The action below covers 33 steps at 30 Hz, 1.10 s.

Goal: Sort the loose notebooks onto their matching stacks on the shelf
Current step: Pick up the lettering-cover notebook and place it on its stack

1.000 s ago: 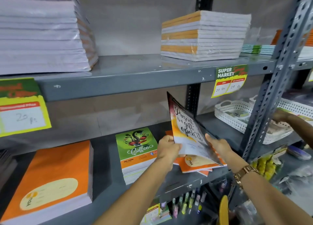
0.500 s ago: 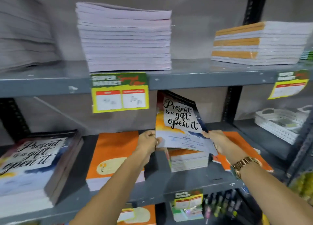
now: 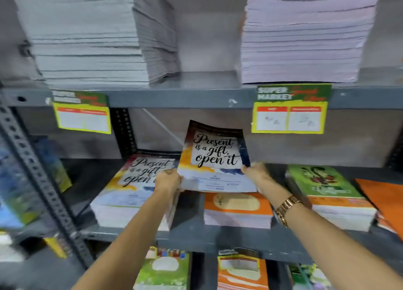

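1. Two price tags, the left price tag (image 3: 81, 113) and the right price tag (image 3: 291, 109), hang from the upper shelf edge (image 3: 181, 99); their handwritten figures are too blurred to read.
2. The left side of the view is smeared, so the covers beyond the perforated upright (image 3: 37, 174) cannot be made out.
3. The matching stack (image 3: 133, 189) is partly covered by the left hand (image 3: 166, 180), which cuts off the end of its lettering.
4. The held notebook (image 3: 214, 159) hides the rear of the orange stack (image 3: 237, 209) beneath it.
5. The held notebook shows black script, "Present is a gift, open it", on a white patch, with orange, dark blue and brown around it and a pale lower band.
6. It stands tilted in the air above the middle shelf (image 3: 196, 235), between the matching stack and the green stack (image 3: 327, 191).
7. The left hand is closed on its lower left edge; the right hand (image 3: 258, 175), with a gold watch (image 3: 287, 209) at the wrist, pinches its lower right edge.
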Available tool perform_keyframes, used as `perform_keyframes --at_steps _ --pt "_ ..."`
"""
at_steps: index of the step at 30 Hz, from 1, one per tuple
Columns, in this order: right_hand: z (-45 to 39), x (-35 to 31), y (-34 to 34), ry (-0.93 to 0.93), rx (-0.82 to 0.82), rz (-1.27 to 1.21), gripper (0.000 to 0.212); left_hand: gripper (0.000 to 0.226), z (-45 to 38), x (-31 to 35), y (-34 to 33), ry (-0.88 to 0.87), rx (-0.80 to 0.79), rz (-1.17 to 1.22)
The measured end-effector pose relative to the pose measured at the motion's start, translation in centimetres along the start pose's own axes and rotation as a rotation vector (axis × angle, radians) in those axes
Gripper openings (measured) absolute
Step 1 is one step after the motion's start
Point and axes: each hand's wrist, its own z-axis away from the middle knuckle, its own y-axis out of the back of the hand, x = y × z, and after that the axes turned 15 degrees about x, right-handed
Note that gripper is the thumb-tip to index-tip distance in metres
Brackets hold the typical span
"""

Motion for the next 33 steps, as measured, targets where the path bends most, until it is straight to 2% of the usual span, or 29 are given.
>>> perform_keyframes --at_steps 4,6,7,10,13,16,19,22,26,30,33 --pt "2.8 -1.8 -5.7 0.006 -0.121 -0.017 0.035 0.017 -2.9 -0.1 5.3 -0.001 0.101 0.004" --pt "4.4 -2.9 -8.1 -0.007 -0.172 -0.041 0.017 0.015 -4.5 -0.3 7.6 -0.024 0.143 -0.013" --pt "5.2 -3.4 -9.1 0.001 -0.183 -0.05 0.009 0.021 -5.3 -0.5 8.6 -0.03 0.168 -0.029" --pt "6.9 -4.5 -12.0 0.02 -0.221 -0.019 0.028 0.03 -7.5 -1.0 11.4 -0.063 0.246 -0.151" --pt "8.0 -5.0 -14.8 0.049 -0.275 0.055 0.025 0.03 -8.7 -1.4 13.8 -0.122 0.305 -0.273" --pt "8.9 -4.8 -16.6 0.103 -0.289 0.16 0.013 0.03 -9.3 -2.1 15.3 -0.209 0.291 -0.423" --pt "9.5 -4.7 -17.1 0.203 -0.247 0.255 0.024 0.032 -9.7 -3.1 15.9 -0.284 0.256 -0.619" --pt "9.4 -4.4 -16.7 0.346 -0.185 0.329 0.039 0.022 -9.1 -2.9 15.7 -0.357 0.273 -0.896" --pt "9.2 -4.3 -15.4 0.534 -0.117 0.451 0.031 0.027 -8.1 -1.8 14.5 -0.415 0.322 -1.171" --pt "8.5 -4.4 -13.0 0.777 0.056 0.593 0.035 0.026 -6.8 -0.8 11.6 -0.604 0.36 -1.138" --pt "6.5 -3.7 -10.5 0.902 0.229 0.572 0.024 0.024 -5.4 -0.1 8.3 -0.764 0.31 -1.026"
